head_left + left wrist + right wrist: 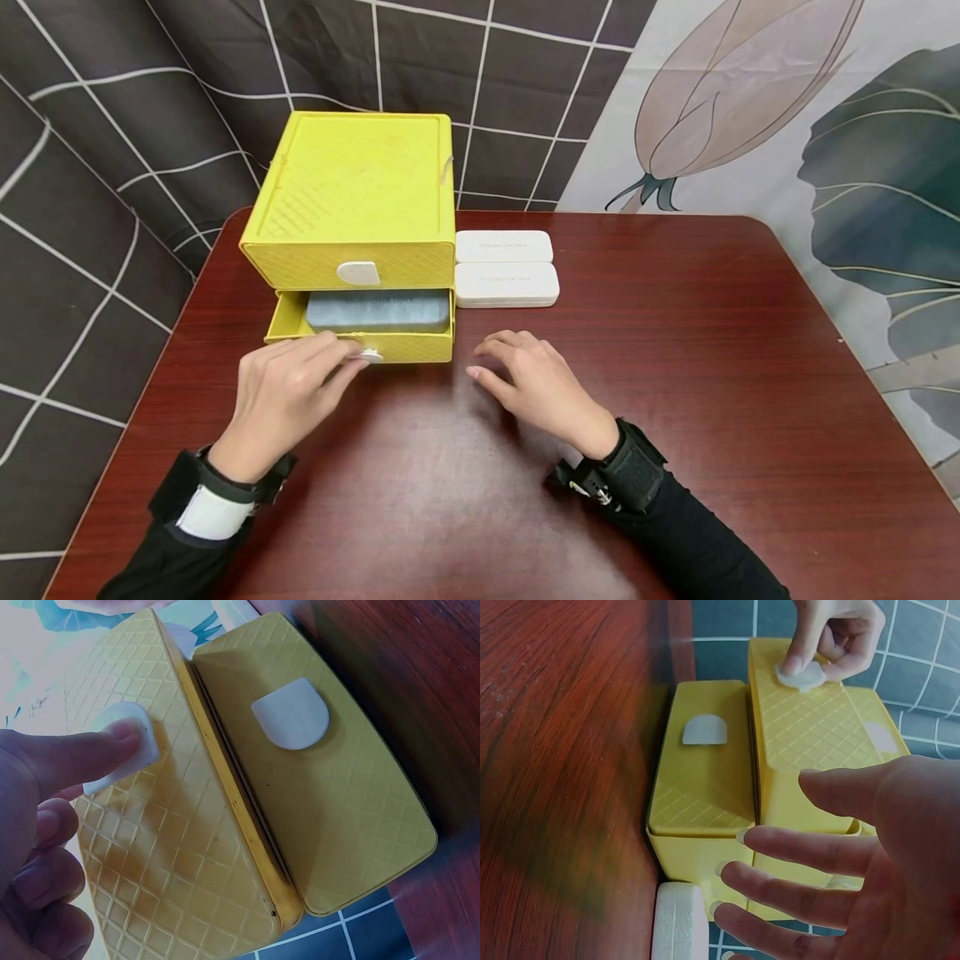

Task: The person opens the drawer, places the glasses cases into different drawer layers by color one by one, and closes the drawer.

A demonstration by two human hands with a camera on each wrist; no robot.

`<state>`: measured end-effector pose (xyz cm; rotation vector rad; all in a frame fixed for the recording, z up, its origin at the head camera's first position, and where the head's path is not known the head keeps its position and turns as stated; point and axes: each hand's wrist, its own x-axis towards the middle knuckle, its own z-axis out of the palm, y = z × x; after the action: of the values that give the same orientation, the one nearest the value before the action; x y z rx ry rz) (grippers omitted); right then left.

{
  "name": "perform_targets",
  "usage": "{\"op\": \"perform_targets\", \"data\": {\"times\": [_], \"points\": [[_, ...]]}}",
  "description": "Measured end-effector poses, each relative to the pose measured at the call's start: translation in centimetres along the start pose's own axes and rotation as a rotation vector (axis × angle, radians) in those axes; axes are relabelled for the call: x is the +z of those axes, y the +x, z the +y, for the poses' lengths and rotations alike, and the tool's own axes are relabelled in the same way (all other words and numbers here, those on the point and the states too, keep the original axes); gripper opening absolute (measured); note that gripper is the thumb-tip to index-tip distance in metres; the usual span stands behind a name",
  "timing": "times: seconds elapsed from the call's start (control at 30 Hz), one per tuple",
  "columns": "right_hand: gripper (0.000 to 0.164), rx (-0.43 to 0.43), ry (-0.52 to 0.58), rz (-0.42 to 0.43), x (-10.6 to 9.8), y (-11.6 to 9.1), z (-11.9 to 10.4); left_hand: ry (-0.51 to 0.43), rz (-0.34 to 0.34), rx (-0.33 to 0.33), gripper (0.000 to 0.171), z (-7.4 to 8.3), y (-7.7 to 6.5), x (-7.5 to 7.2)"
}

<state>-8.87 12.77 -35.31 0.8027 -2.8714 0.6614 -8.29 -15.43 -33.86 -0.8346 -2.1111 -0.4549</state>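
Note:
A yellow drawer box [348,179] stands at the back left of the table, with white tabs on its drawer fronts. Its middle drawer [408,347] is pulled partway out, and a grey-blue case [378,312] lies inside. My left hand [288,387] pinches this drawer's white tab [142,754], thumb on the tab's face. The lower drawer [705,776] sits closed beneath it, as the right wrist view shows. My right hand [536,387] hovers near the box's right front corner, fingers loosely spread and holding nothing.
Two white cases [506,285] lie one behind the other against the box's right side. The reddish-brown table [675,350] stretches right and forward. A dark checked cloth [420,58] hangs behind and to the left, a flower-patterned one [735,108] at the right.

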Motion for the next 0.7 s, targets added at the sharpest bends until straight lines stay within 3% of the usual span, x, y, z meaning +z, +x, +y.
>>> {"op": "perform_targets", "data": {"times": [0.7], "points": [[0.035, 0.007, 0.001, -0.011, 0.1, 0.0, 0.2, 0.029, -0.059, -0.039, 0.010, -1.3, -0.3, 1.0]]}}
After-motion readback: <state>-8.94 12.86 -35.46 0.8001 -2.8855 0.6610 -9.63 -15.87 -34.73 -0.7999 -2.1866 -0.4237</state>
